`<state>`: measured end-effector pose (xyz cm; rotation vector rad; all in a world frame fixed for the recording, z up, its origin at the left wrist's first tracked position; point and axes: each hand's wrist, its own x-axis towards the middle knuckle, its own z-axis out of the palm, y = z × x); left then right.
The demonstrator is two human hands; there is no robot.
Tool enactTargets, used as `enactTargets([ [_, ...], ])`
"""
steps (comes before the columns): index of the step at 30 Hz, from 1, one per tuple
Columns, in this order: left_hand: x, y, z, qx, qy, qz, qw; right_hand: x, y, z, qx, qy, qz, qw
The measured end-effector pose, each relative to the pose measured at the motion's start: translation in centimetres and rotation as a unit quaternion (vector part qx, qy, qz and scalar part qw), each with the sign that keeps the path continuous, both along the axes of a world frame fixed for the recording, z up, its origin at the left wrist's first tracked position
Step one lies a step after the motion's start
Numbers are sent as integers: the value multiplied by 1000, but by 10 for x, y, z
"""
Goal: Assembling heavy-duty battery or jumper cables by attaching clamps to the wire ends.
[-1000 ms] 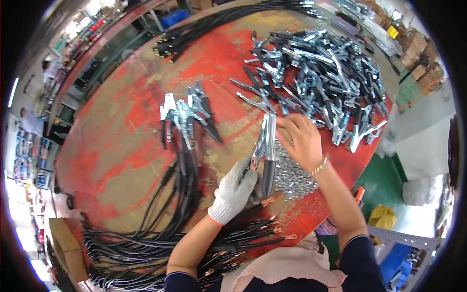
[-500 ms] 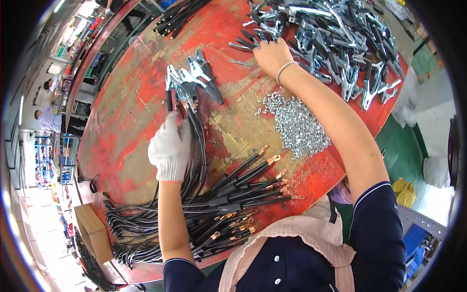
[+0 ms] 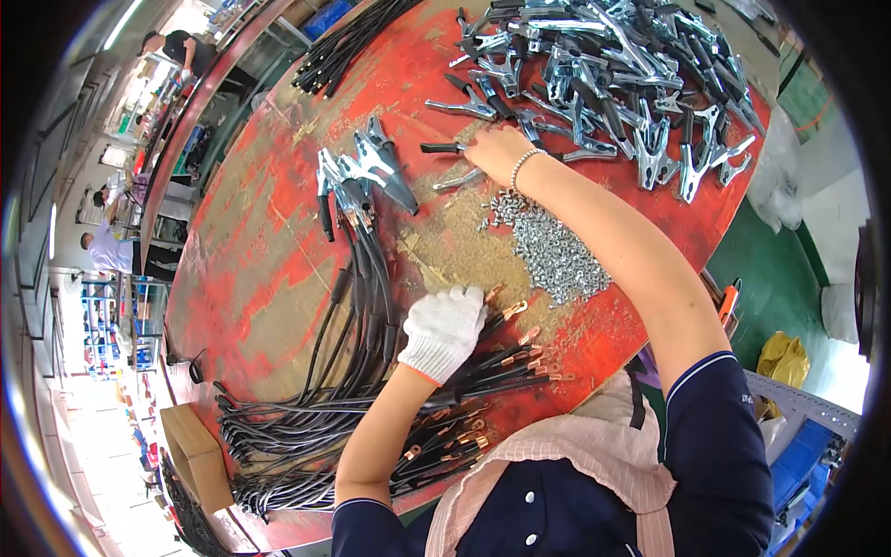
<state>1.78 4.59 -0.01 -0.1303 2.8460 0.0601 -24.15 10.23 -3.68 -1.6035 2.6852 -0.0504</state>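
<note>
My left hand [image 3: 444, 327], in a white knitted glove, is closed over the end of a black cable; a copper lug [image 3: 494, 291] pokes out by its fingertips. Beside it lie more black cables [image 3: 362, 395] with copper lugs [image 3: 534, 336]. My bare right hand [image 3: 501, 156], wearing a beaded bracelet, grips a metal spring clamp whose black handle [image 3: 441, 148] sticks out to the left; its jaws are hidden. Just beyond is a heap of similar clamps [image 3: 603, 84]. Clamps joined to cables [image 3: 357, 176] rest left of centre.
Small silvery nuts [image 3: 561, 246] are piled below my right forearm. Another bundle of black cables [image 3: 348, 46] lies at the far edge of the worn red table [image 3: 241, 232]. A cardboard box [image 3: 197, 457] sits at the left edge. Other people [image 3: 107, 246] are in the background.
My left hand has left the joined clamps and moved right and nearer, onto the loose cable ends. My right hand has drawn back from the heap with a clamp.
</note>
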Motion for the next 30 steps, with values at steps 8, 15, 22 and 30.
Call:
enactTargets([
  [8, 17, -38, 3, 518, 19, 322, 793, 70, 83, 40, -468, -533, 8, 705],
  [15, -6, -45, 0, 443, -33, 302, 843, 133, 201, 35, -435, -691, -248, 521],
  [22, -15, -28, -12, 501, -104, 275, 814, 181, 229, 21, -492, -665, -288, 481],
  [30, 15, -9, -23, 672, -147, 311, 656, 206, 234, 7, -542, -536, -283, 583],
])
